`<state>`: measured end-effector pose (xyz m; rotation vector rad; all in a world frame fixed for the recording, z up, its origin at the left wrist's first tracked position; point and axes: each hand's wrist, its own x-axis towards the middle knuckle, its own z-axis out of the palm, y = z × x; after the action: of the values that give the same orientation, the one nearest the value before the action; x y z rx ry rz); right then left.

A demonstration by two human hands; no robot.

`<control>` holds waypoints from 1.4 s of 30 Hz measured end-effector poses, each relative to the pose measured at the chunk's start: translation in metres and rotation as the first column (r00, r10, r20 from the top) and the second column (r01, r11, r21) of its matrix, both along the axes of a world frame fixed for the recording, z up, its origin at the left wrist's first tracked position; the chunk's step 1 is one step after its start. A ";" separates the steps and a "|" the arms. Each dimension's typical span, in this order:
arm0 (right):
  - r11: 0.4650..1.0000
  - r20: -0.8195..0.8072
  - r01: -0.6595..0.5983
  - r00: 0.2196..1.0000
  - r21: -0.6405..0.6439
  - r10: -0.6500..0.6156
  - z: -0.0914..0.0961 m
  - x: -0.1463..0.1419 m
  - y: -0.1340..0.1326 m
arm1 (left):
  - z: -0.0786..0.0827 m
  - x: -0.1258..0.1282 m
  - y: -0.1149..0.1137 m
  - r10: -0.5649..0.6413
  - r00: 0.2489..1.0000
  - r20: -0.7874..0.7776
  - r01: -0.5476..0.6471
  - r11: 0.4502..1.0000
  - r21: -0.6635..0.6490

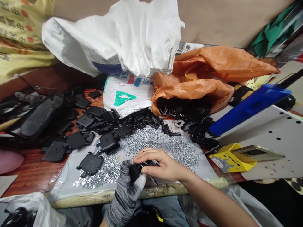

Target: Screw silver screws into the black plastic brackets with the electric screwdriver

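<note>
Near edge: padded strip (97,200) along the front of the table (30,182); both hands work just above and behind it.
Left grip: left hand (125,190) in a striped grey glove, thumb and fingers curled around a black part (134,172).
Right grip: bare right hand (163,164), reaching in from the right, fingers over the top and thumb opposite, closed to a narrow gap on the same part.
Black part: between the two hands, against the fingers of each; mostly covered, full shape can't be told.
Washers: loose spread (104,175) left of the gloved hand; a flat black plate (90,163) lies on them.
Screws: silvery heap (144,138) just beyond the hands.
Right side: yellow holder (219,164) with a phone (260,154); blue tool (248,108) slanting above.
Behind: orange sack (196,90), white sack (142,34).
</note>
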<state>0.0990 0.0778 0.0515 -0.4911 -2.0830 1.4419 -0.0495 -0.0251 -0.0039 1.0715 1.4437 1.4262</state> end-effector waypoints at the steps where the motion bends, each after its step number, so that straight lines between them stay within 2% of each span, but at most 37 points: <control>1: 1.000 -0.029 -0.016 0.999 -0.016 0.015 0.000 -0.001 0.001 | 0.001 0.000 0.000 0.028 1.000 -0.007 -0.028 1.000 0.001; 3: 0.999 -0.049 -0.007 0.999 -0.040 0.005 0.000 -0.004 0.001 | 0.002 -0.004 0.001 0.020 0.999 -0.024 -0.020 1.000 -0.001; 7: 0.993 -0.073 0.047 0.996 -0.113 -0.055 -0.007 -0.010 -0.006 | 0.008 -0.018 0.007 -0.104 0.991 -0.084 0.104 0.995 -0.005; 12: 0.951 -0.107 0.230 0.961 -0.205 -0.255 -0.022 -0.018 -0.016 | 0.015 -0.024 0.012 -0.041 0.984 -0.173 0.045 0.999 0.020; 16: 0.960 -0.088 0.156 0.980 -0.231 -0.180 -0.026 -0.020 -0.016 | 0.013 -0.022 0.013 -0.095 0.970 -0.225 0.106 0.994 0.036; 18: 0.957 -0.101 0.180 0.973 -0.226 -0.206 -0.025 -0.022 -0.017 | 0.010 -0.019 0.014 -0.049 0.974 -0.220 0.061 0.997 0.047; 20: 0.954 -0.101 0.259 0.956 -0.154 -0.276 -0.022 -0.021 -0.020 | 0.008 -0.018 0.015 0.019 0.977 -0.212 -0.005 0.998 0.065; 22: 0.935 -0.055 0.356 0.933 0.008 -0.355 -0.022 -0.017 -0.023 | 0.008 -0.024 0.017 0.038 0.970 -0.242 -0.020 0.997 0.076; 25: 0.816 0.048 0.481 0.852 0.321 -0.522 -0.032 -0.002 -0.028 | 0.012 -0.044 0.019 0.103 0.910 -0.401 -0.063 0.992 0.113; 26: 0.780 0.103 0.467 0.828 0.418 -0.551 -0.038 0.003 -0.030 | 0.014 -0.052 0.020 0.145 0.870 -0.472 -0.087 0.986 0.144; 28: 0.743 0.239 0.338 0.800 0.578 -0.550 -0.055 0.011 -0.033 | 0.017 -0.065 0.020 0.209 0.770 -0.604 -0.093 0.972 0.217; 30: 0.736 0.350 0.183 0.788 0.652 -0.506 -0.069 0.014 -0.035 | 0.019 -0.070 0.020 0.186 0.701 -0.689 -0.017 0.970 0.243; 32: 0.723 0.334 0.178 0.797 0.667 -0.504 -0.073 0.012 -0.035 | 0.020 -0.068 0.019 0.115 0.664 -0.739 0.097 0.967 0.237; 34: 0.716 0.214 0.308 0.815 0.627 -0.538 -0.064 0.007 -0.034 | 0.022 -0.061 0.018 0.050 0.625 -0.779 0.203 0.953 0.224; 36: 0.714 0.079 0.407 0.838 0.570 -0.541 -0.046 0.001 -0.031 | 0.023 -0.054 0.016 0.046 0.586 -0.809 0.261 0.934 0.242; 39: 0.736 -0.007 0.369 0.896 0.567 -0.444 -0.020 -0.005 -0.029 | 0.026 -0.049 0.015 0.084 0.563 -0.822 0.285 0.914 0.289; 42: 0.783 -0.028 0.351 0.919 0.513 -0.394 -0.007 -0.005 -0.032 | 0.030 -0.047 0.013 0.078 0.618 -0.782 0.278 0.909 0.310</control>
<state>0.0944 0.0458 0.0449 -0.6991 -2.1623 0.6120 -0.0960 -0.0117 0.0258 2.2307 1.6377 1.2320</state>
